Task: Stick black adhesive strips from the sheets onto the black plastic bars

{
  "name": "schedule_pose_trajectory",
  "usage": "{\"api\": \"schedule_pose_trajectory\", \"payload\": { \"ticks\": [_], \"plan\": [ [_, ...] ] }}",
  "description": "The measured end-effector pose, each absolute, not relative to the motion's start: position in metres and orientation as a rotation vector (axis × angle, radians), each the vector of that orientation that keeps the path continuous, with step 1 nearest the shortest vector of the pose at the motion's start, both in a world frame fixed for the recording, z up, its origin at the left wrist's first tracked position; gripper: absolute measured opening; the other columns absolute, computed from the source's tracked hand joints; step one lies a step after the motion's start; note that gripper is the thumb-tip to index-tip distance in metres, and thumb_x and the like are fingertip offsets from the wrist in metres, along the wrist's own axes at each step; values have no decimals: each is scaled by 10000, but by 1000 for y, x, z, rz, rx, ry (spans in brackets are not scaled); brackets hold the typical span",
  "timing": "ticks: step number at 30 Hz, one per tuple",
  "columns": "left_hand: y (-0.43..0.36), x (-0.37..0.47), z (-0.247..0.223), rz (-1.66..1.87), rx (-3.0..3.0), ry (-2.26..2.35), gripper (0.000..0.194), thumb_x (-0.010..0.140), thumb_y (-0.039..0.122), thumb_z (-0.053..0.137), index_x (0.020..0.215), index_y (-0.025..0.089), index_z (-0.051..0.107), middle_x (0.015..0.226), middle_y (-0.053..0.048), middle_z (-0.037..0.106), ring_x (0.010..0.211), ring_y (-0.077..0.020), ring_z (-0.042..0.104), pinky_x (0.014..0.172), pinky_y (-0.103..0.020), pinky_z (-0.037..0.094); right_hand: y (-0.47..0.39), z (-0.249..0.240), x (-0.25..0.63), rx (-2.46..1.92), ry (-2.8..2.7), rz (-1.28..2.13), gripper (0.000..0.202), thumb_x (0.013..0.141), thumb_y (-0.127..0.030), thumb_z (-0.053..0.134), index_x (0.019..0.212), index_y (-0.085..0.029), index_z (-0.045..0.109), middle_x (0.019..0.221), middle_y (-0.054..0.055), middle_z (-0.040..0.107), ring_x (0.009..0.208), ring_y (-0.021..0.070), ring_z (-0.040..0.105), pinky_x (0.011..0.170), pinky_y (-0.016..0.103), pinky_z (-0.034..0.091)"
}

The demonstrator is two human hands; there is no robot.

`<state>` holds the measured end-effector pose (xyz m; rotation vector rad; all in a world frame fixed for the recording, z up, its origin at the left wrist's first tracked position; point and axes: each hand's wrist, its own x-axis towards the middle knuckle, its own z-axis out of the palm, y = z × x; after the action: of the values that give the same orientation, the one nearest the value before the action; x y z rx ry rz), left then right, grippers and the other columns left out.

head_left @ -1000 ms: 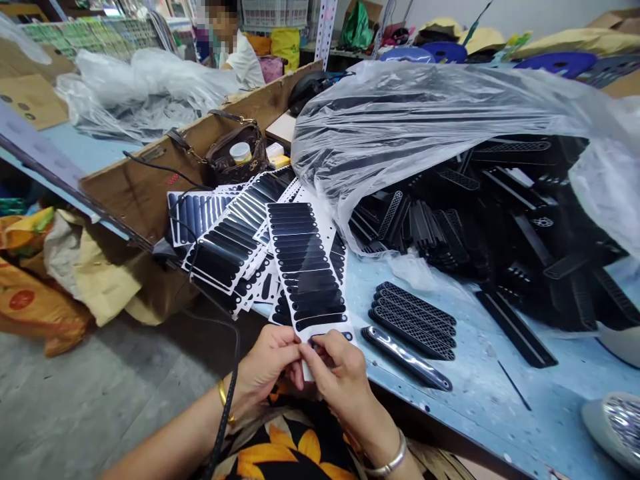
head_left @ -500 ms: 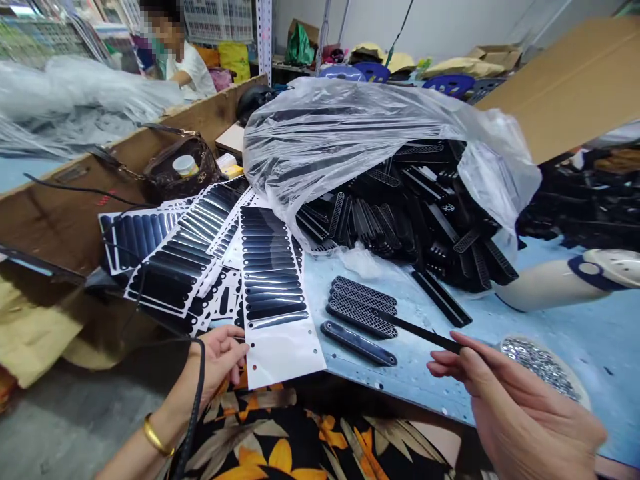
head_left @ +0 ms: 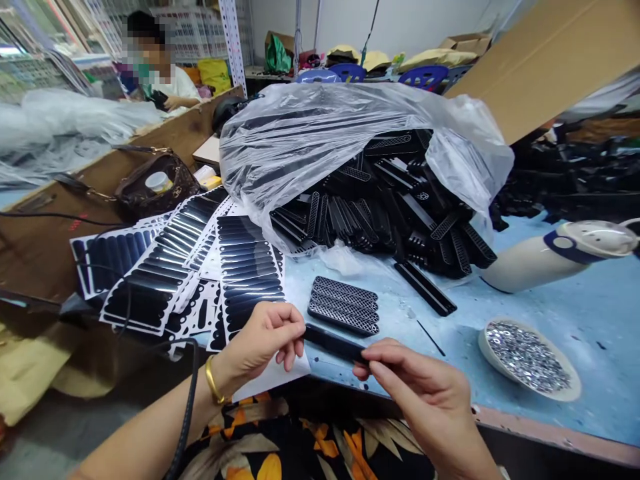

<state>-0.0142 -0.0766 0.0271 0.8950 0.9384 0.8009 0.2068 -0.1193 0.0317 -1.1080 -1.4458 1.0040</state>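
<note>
A flat black strip [head_left: 334, 343] spans the gap between my two hands above the table's front edge. My left hand [head_left: 273, 333] pinches its left end between thumb and fingers. Its right end is in the fingertips of my right hand [head_left: 415, 380]. Just behind the strip, several black patterned pieces [head_left: 344, 305] lie side by side. A sheet of glossy black stickers [head_left: 250, 260] lies behind my left hand, its white lower part partly covered by hand and strip. A thin black stick [head_left: 431, 338] rests to the right of the patterned pieces.
A clear plastic bag [head_left: 300, 133] spills many black pieces [head_left: 375, 220] at the back. At right stand a bowl of small metal parts [head_left: 530, 360] and a tilted white bottle [head_left: 545, 263]. More sticker sheets [head_left: 160, 267] and a brown handbag [head_left: 157, 183] lie left. Another person [head_left: 170, 87] sits behind.
My left hand has left the sticker sheet's edge, and my right hand has moved left. Both now hold a black strip. The glossy piece in front of the patterned row no longer lies there.
</note>
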Motion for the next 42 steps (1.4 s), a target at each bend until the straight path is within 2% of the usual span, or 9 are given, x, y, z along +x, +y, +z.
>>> {"api": "schedule_pose_trajectory", "payload": {
  "ticks": [3,6,10,12,16,27,32,36,42],
  "plan": [
    [-64,-12,23,792,895,923,338,713,387,735,622,115,555,500,-26,617,321,-63,503,337,-142,242,-118,23,226,-1299,-1495,768,179,837,-255,683,994,-213,756,755,44,757,545,169,701,488,235,590],
    [-50,-11,20,831,859,930,310,709,363,732,627,116,562,498,-32,631,313,-61,495,331,-138,240,-115,25,246,-1456,-1587,325,128,833,-255,692,937,-227,761,847,50,768,650,184,719,562,260,601],
    [-37,-2,23,775,866,902,292,707,350,731,634,119,569,494,-32,632,308,-65,497,327,-138,253,-100,40,249,-1320,-1840,46,169,851,-194,678,1010,-203,735,952,88,758,812,218,726,739,334,612],
    [-34,4,26,744,881,875,293,708,353,732,636,118,572,494,-31,632,308,-66,501,325,-135,254,-90,45,243,-1190,-1978,-2,187,853,-164,672,1034,-178,718,926,102,748,801,216,718,718,336,607],
    [-32,11,27,711,895,839,313,715,370,730,625,117,568,501,-34,633,311,-67,513,324,-131,257,-78,42,235,-1055,-2129,96,149,890,-126,611,1010,-164,691,771,64,693,680,169,670,583,282,571],
    [-27,7,13,636,938,875,345,706,428,731,662,113,598,527,-31,632,329,-78,523,322,-143,288,-78,28,233,-1085,-2104,168,184,873,-75,571,975,-161,698,748,64,681,658,176,650,567,292,555],
    [-26,-4,11,689,1161,1067,373,754,437,691,891,90,693,585,-29,638,363,-78,513,358,-170,316,-85,39,248,-1252,-2030,148,105,859,-134,623,904,-183,704,718,48,693,634,168,665,574,279,557],
    [-31,-19,4,802,1634,1161,273,745,345,727,898,119,733,627,-24,635,493,-95,526,477,-200,406,-93,33,259,-1399,-1931,349,59,845,-213,664,870,-212,718,712,23,709,610,160,669,544,263,556],
    [-50,-19,-9,591,2042,977,127,776,215,694,864,125,713,725,-43,665,596,-120,577,576,-211,446,-108,8,249,-1359,-1932,570,91,841,-202,647,882,-207,727,776,30,748,690,177,715,608,269,585]
  ]
}}
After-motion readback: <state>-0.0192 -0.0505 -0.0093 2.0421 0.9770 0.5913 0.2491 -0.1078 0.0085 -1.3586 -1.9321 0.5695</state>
